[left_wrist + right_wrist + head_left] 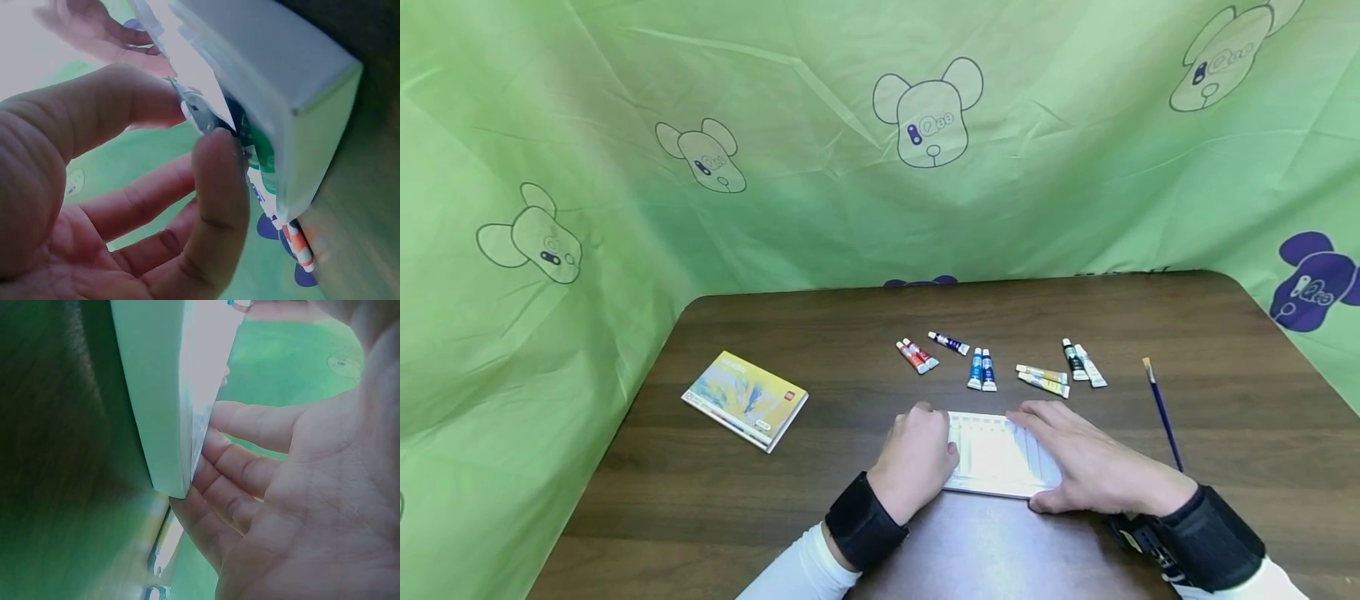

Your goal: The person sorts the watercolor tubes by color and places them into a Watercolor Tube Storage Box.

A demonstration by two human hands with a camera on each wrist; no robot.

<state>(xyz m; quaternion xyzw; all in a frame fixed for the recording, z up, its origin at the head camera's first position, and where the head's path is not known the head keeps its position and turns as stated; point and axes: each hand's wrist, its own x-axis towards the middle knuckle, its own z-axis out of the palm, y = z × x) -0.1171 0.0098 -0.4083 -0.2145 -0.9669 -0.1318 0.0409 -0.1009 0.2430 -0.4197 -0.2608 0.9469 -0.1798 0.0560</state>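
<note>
A shallow white box (996,454) lies on the table between my two hands in the head view. My left hand (917,458) is at its left end; in the left wrist view the thumb and a finger pinch the silvery end of a paint tube (199,114) at the box's edge. Green tube colour (265,153) shows just behind, partly hidden by the box wall. My right hand (1086,467) spans the right end of the box and holds it, thumb at the near corner and fingers toward the far edge. In the right wrist view the fingertips (225,415) lie along its edge.
Beyond the box lie red paint tubes (917,357), a dark blue one (949,342), blue ones (982,370), yellowish ones (1042,380) and a black and white pair (1083,363). A paintbrush (1163,415) is at right, a yellow illustrated box (745,402) at left.
</note>
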